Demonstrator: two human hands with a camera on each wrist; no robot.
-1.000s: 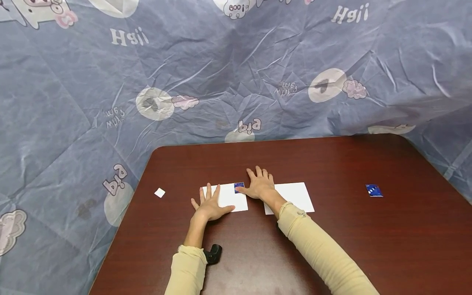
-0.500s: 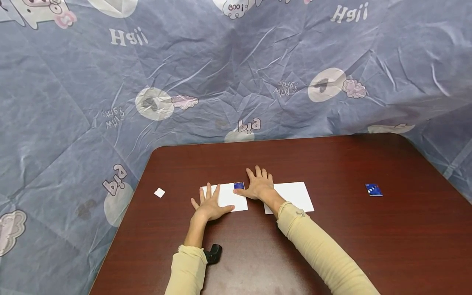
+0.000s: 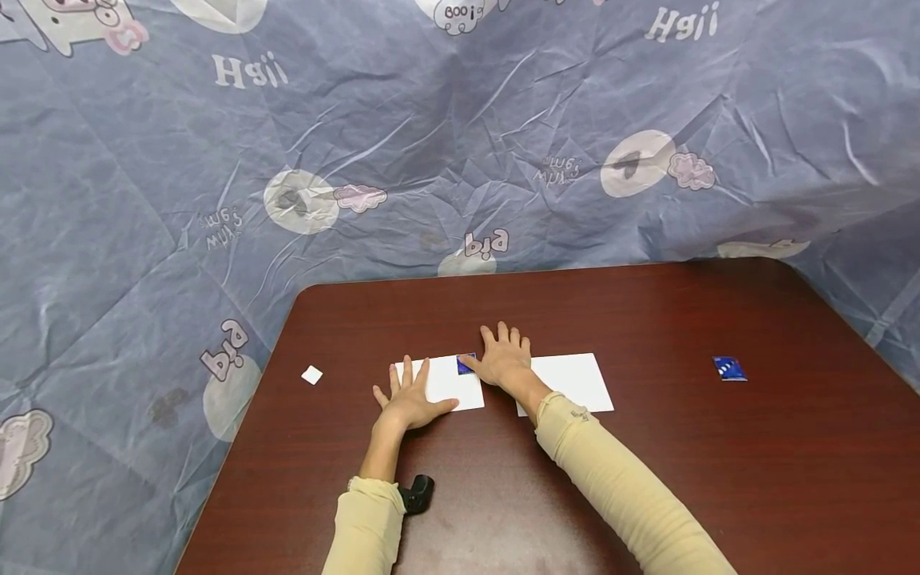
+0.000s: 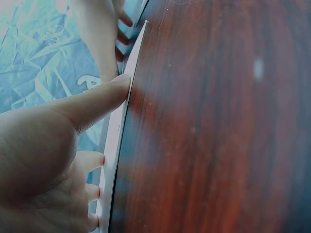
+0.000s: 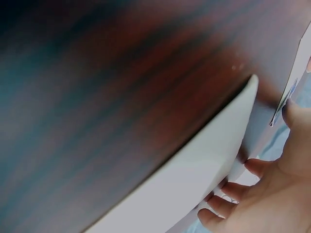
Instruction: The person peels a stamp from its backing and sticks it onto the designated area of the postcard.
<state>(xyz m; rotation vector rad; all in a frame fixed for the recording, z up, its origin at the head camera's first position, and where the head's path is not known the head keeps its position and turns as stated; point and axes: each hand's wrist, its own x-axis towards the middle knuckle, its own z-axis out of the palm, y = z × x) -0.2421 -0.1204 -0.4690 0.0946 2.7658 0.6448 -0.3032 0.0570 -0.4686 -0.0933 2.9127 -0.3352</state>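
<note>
With fingers spread, my left hand (image 3: 410, 403) rests on the left part of a white card (image 3: 465, 393) lying flat on the table. A small dark-blue printed square (image 3: 464, 369) sits at that card's upper right corner. My right hand (image 3: 503, 361) lies spread to the right of it, its thumb touching the blue square. Beneath the right wrist, a second white card (image 3: 575, 383) is partly covered. In the left wrist view the left thumb (image 4: 104, 97) presses the edge of the card. The right wrist view has the right thumb (image 5: 291, 114) at the blue square.
A small white square (image 3: 311, 375) lies at the left of the brown table (image 3: 611, 311). Far to the right is another blue printed square (image 3: 730, 369). A black device (image 3: 418, 495) sits by the left wrist. A blue-grey patterned cloth (image 3: 431, 144) hangs behind.
My right thumb has shifted slightly on the blue square, first toward its lower left, then back up, leaving more of it showing. The left hand stays in place.
</note>
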